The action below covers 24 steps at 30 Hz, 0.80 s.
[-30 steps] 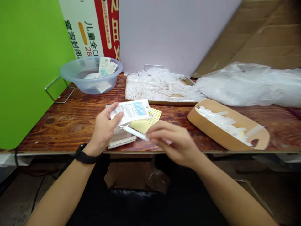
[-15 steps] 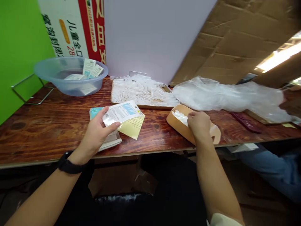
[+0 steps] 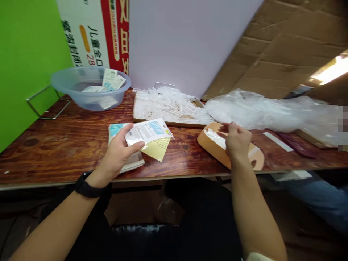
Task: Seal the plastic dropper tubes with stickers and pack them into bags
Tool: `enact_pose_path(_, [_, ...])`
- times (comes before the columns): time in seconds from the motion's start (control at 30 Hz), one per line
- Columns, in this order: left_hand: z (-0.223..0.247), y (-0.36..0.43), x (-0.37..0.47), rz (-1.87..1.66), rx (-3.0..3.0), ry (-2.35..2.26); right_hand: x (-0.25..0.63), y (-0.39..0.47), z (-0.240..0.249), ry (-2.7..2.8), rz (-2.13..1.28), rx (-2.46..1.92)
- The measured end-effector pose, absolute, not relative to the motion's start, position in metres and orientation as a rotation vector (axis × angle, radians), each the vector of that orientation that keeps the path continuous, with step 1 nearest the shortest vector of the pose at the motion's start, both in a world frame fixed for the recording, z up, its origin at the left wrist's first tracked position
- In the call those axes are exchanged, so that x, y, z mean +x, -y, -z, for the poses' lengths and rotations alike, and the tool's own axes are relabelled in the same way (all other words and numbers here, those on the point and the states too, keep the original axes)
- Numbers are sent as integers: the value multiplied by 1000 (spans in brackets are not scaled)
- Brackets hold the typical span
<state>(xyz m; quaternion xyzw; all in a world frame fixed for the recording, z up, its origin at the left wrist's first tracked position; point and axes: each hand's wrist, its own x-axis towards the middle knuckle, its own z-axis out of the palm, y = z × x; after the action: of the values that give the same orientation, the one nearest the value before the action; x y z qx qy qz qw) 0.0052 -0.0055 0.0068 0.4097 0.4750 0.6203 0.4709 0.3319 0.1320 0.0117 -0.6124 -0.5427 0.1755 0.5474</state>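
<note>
My left hand (image 3: 121,150) is closed on a flat printed packet (image 3: 148,131) in clear plastic, thumb on its near side. Partly under the packet lies a yellow sheet of small stickers (image 3: 159,149). Below that hand is a stack of flat cards or packets (image 3: 132,165), mostly covered. Over a tan open container (image 3: 216,154) with white contents (image 3: 214,137), my right hand (image 3: 237,139) is raised with its fingers pinched together. Whatever those fingertips hold, if anything, cannot be made out.
A translucent blue basin (image 3: 91,98) with several packets stands back left beside a wire stand (image 3: 49,105). Behind the hands is a shallow cardboard tray of clear plastic tubes (image 3: 171,105). Plastic bags (image 3: 252,108), a white strip (image 3: 277,141) and a dark red case (image 3: 297,145) lie right.
My right hand has lifted slightly out of the tan container, fingertips now above its contents. My left hand keeps the packet. The whole view has shifted a little, and a white strip appears at right.
</note>
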Motion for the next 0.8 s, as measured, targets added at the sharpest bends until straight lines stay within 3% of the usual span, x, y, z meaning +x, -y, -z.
enact_pose_path(0.13, [-7,5,7,-1507,991,-1149,327,-132,-18,876,-886,-1248])
enact_pose_path(0.2, [-8,5,9,-1496,977,-1150,326,-131,-19,873,-917,-1177])
enact_pose_path(0.37, [-13,8,14,-1478,956,-1182,324,-131,-12,1185,-729,-1259])
enact_pose_path(0.57, [-17,11,19,-1465,915,-1223,322,-122,-17,1459,1,-1361])
enact_pose_path(0.67, [-18,11,23,-1480,883,-1229,307,-102,-26,1405,123,-1231])
enact_pose_path(0.73, [-17,10,26,-1495,874,-1233,285,-82,-29,1415,-123,-1131])
enact_pose_path(0.8, [-16,10,29,-1529,868,-1220,258,-60,-28,1514,-705,-1035])
